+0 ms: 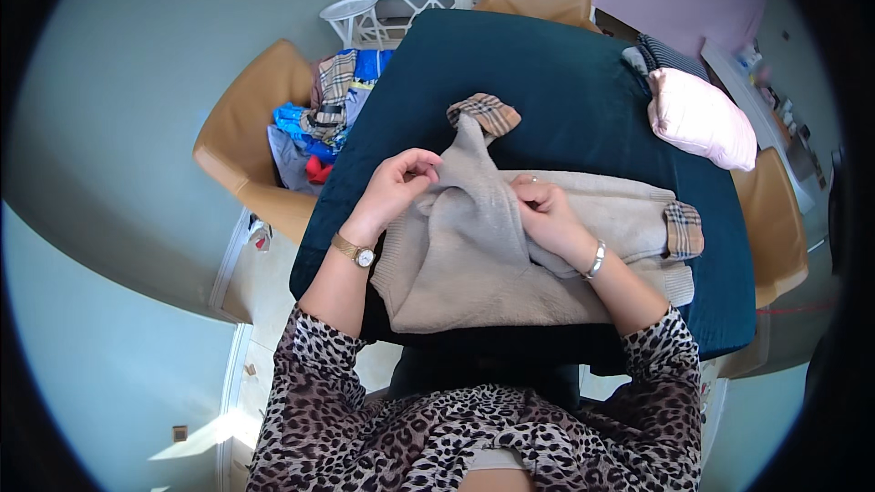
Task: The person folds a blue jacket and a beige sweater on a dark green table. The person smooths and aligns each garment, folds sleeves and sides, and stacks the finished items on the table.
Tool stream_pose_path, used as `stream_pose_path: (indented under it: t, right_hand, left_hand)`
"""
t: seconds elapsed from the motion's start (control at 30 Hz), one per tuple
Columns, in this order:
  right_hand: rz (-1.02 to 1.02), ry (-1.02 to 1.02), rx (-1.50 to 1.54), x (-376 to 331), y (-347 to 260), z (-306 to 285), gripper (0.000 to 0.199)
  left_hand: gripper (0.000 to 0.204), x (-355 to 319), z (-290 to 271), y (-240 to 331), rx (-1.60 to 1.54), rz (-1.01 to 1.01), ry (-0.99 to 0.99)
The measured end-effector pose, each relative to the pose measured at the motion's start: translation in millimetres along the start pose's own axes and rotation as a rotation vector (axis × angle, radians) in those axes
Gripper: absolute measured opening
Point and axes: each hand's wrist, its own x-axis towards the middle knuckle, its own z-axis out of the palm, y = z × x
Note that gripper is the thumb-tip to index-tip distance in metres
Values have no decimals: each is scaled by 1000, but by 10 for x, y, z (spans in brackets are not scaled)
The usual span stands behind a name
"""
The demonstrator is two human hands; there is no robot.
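A beige knit sweater [474,282] with plaid cuffs lies on the dark green covered table in front of me. One sleeve points away from me, its plaid cuff [492,117] at the far end. The other plaid cuff [684,230] lies at the right. My left hand [397,189] is closed, with thumb and fingertips pinched at the left edge of the raised sleeve. On the sleeve's right side, my right hand [550,219] has its fingers curled on the knit, gripping a fold. Part of the fabric under the right fingers is hidden.
The dark green table cover [547,73] extends beyond the sweater. A pink folded bundle [700,118] and a dark striped cloth [673,56] sit at the far right. Tan chairs surround the table; the left chair [264,118] holds a pile of mixed clothes [330,114].
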Motion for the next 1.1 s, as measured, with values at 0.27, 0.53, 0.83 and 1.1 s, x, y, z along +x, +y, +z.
stream_pose_path:
  t: [0.27,0.53,0.83,1.1]
  right_hand:
    - [187,-83,428,-44,-403,128,48]
    - [408,69,685,41,-275,29,60]
    - [256,-2,484,17,-264,81,81]
    - [123,100,41,-44,-114,-484,43]
  left_hand:
    - [96,-157,32,301,-33,38,-444]
    - [69,-144,76,270,-110,-90,-276]
    - [66,-143,157,425,-220,-265,-240]
    - [69,-138,207,303,-184,-178,-245]
